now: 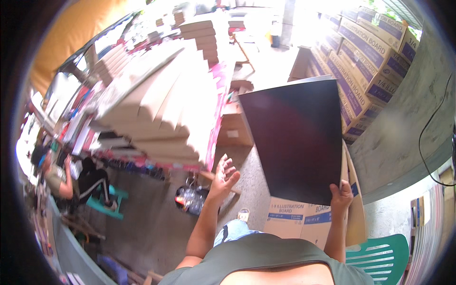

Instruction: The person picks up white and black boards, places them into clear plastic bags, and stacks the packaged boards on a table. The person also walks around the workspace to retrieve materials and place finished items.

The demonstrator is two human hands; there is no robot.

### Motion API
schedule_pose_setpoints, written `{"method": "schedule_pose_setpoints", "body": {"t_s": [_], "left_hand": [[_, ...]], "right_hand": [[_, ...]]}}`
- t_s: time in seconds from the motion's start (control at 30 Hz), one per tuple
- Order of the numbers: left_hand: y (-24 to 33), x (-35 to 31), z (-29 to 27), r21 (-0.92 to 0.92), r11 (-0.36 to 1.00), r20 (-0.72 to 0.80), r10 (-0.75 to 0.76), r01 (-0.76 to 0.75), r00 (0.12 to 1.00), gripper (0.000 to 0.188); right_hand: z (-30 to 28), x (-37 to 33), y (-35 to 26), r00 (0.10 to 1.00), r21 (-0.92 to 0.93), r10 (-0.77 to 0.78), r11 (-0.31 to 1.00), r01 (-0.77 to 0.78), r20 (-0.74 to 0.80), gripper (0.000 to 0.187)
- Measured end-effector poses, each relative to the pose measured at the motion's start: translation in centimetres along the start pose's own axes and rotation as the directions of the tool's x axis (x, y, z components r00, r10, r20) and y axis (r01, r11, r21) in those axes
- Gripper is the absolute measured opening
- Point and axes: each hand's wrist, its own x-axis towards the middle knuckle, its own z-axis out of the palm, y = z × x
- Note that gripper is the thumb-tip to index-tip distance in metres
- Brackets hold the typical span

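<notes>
A large black board (297,140) is held up in front of me, tilted, with a strip of pale sheet showing behind its top edge. My right hand (341,194) grips its lower right corner, thumb on the black face. To the left of the board, my left hand (225,176) is raised with fingers spread and nothing in it. Below the black board is a cardboard box (285,223) with blue bands, partly covered by the board.
Stacked cartons (361,71) stand against the curved-looking grey wall (399,137) at right. A table on the left bears thick piles of brown sheets (161,104). A green chair (384,259) is at lower right. A seated person (61,178) is at far left; bagged bottles (192,199) lie on the floor.
</notes>
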Motion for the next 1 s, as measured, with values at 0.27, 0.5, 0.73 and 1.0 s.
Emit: {"method": "schedule_pose_setpoints", "body": {"t_s": [0.27,0.5,0.73,1.0], "left_hand": [[4.2,19.0,5.0,-0.37,0.915,0.089,0.208,-0.162,0.974,0.066],[0.6,34.7,7.5,-0.346,0.852,-0.046,0.404,-0.393,0.914,0.06],[2.2,55.2,11.8,-0.425,0.832,-0.062,0.368,-0.358,0.928,0.065],[1.6,75.6,11.6,-0.312,0.89,-0.239,0.267,-0.334,0.934,0.053]], "right_hand": [[10.6,10.7,-0.5,0.983,0.39,0.141,0.904,-0.176,0.116,0.015],[19.6,23.1,7.2,0.987,0.28,-0.048,0.96,0.003,0.152,0.023],[30.0,41.4,13.6,0.981,0.464,0.008,0.88,-0.099,0.193,0.024],[44.5,59.8,20.8,0.947,0.426,0.028,0.889,-0.17,0.32,0.025]]}}
